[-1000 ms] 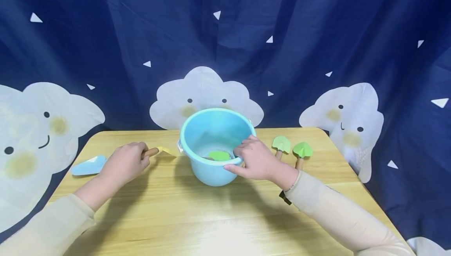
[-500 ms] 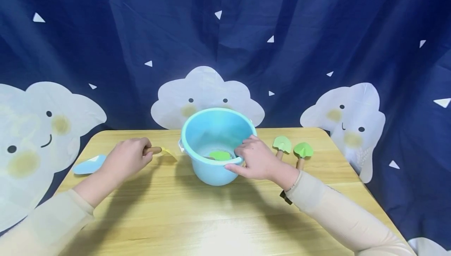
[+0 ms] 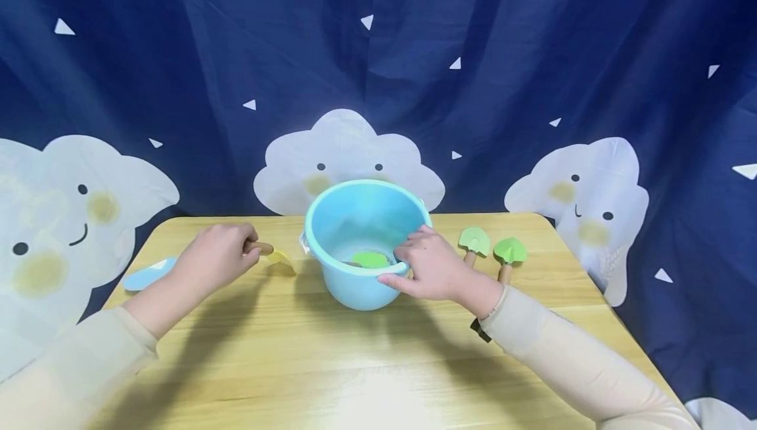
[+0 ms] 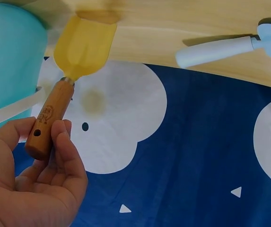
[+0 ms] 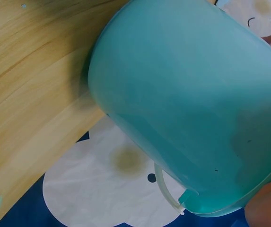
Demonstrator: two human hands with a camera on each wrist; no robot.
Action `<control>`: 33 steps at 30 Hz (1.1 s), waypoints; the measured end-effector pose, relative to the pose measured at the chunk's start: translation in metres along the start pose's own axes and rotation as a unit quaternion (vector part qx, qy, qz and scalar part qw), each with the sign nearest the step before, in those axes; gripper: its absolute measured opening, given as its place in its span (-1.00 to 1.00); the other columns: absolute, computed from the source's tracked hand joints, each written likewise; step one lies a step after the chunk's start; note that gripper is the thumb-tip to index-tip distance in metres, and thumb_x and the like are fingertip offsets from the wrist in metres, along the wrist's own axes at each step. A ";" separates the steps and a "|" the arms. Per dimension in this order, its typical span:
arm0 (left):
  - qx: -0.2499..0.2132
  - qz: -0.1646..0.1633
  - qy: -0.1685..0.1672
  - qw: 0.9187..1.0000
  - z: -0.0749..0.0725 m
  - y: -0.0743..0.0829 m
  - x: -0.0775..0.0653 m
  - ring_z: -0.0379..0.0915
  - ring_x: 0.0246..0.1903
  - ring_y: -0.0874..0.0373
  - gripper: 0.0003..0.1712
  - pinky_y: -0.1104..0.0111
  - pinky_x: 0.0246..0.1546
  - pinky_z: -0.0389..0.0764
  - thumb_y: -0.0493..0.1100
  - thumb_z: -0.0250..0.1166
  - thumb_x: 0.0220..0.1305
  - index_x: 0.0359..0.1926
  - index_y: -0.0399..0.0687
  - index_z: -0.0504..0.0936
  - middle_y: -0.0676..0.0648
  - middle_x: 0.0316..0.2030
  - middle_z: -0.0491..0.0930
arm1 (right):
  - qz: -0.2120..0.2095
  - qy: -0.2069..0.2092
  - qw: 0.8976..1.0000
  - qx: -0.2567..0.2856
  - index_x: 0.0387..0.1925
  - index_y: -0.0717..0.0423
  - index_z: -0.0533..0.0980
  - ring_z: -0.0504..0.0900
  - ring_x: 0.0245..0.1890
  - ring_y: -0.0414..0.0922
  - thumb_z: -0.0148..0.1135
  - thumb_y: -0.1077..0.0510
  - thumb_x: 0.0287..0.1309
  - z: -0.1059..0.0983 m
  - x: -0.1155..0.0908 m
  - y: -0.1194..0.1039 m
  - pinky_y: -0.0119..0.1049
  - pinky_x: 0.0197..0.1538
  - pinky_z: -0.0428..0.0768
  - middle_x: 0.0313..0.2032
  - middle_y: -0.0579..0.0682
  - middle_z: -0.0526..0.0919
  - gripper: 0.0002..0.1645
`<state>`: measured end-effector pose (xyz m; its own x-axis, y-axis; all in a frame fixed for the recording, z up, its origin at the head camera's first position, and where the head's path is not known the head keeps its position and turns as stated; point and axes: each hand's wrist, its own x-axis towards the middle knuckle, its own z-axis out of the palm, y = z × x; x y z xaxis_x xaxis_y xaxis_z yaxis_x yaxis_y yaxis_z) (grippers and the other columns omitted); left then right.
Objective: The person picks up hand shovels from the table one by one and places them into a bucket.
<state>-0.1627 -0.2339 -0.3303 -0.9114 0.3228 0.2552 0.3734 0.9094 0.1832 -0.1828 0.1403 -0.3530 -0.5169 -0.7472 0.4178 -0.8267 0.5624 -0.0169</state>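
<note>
In the head view my left hand (image 3: 214, 256) pinches a small toy shovel (image 3: 280, 260) by its wooden handle, left of the bucket. The left wrist view shows thumb and fingers on the handle's end, with the flat yellow blade (image 4: 84, 47) pointing away over the table. My right hand (image 3: 430, 265) grips the near right rim of a light blue bucket (image 3: 357, 290), thumb outside and fingers over the edge. The bucket stands upright at the table's middle. A bright green blade (image 3: 371, 260) lies at its bottom, partly hidden by the near wall.
A light blue shovel (image 3: 148, 275) lies on the left of the wooden table (image 3: 307, 364), partly behind my left wrist. A pale green shovel (image 3: 474, 241) and a bright green shovel (image 3: 510, 250) lie right of the bucket. A blue cloud-print curtain (image 3: 331, 42) hangs behind.
The left hand has shifted slightly right and turned the yellow shovel, so its blade tips further down and shows more of its face. The right hand and bucket stay in place.
</note>
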 end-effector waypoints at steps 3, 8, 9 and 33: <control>0.000 0.001 -0.001 1.000 -0.002 0.000 0.001 0.38 -0.59 0.14 -0.89 0.14 -0.47 0.48 -0.22 0.30 0.20 -0.43 -0.14 0.60 0.10 -0.58 0.51 | 0.001 -0.002 1.000 0.003 -0.71 -0.03 0.29 0.15 -0.61 -0.21 -0.37 -0.58 0.31 0.000 0.000 0.000 -0.24 -0.29 0.23 -0.71 -0.24 0.15 -0.15; -0.006 0.007 -0.002 1.000 -0.004 0.002 0.002 0.31 -0.61 0.18 -0.77 0.21 -0.49 0.40 -0.12 0.37 0.23 -0.50 -0.06 0.54 0.13 -0.62 0.42 | 0.002 -0.003 1.000 0.003 -0.71 -0.01 0.31 0.14 -0.62 -0.20 -0.40 -0.58 0.31 0.000 0.000 0.000 -0.24 -0.30 0.21 -0.71 -0.24 0.15 -0.12; -0.004 0.009 -0.001 1.000 -0.005 0.003 0.003 0.29 -0.61 0.18 -0.75 0.22 -0.50 0.37 -0.13 0.37 0.23 -0.52 -0.04 0.52 0.13 -0.64 0.38 | 0.001 -0.002 1.000 0.001 -0.71 -0.03 0.29 0.13 -0.62 -0.21 -0.40 -0.58 0.31 0.000 0.000 0.000 -0.25 -0.30 0.21 -0.71 -0.24 0.15 -0.14; 0.004 0.036 -0.016 0.999 -0.016 0.007 0.006 0.30 -0.57 0.16 -0.86 0.21 -0.46 0.35 -0.26 0.25 0.16 -0.51 -0.03 0.51 0.14 -0.61 0.39 | -0.002 0.001 1.000 -0.006 -0.69 -0.10 0.20 0.13 -0.63 -0.20 -0.42 -0.59 0.31 0.001 0.000 0.001 -0.24 -0.29 0.22 -0.71 -0.24 0.15 -0.20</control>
<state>-0.1627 -0.2300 -0.3128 -0.8875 0.3951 0.2371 0.4363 0.8860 0.1571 -0.1842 0.1403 -0.3537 -0.5132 -0.7486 0.4197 -0.8257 0.5640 -0.0036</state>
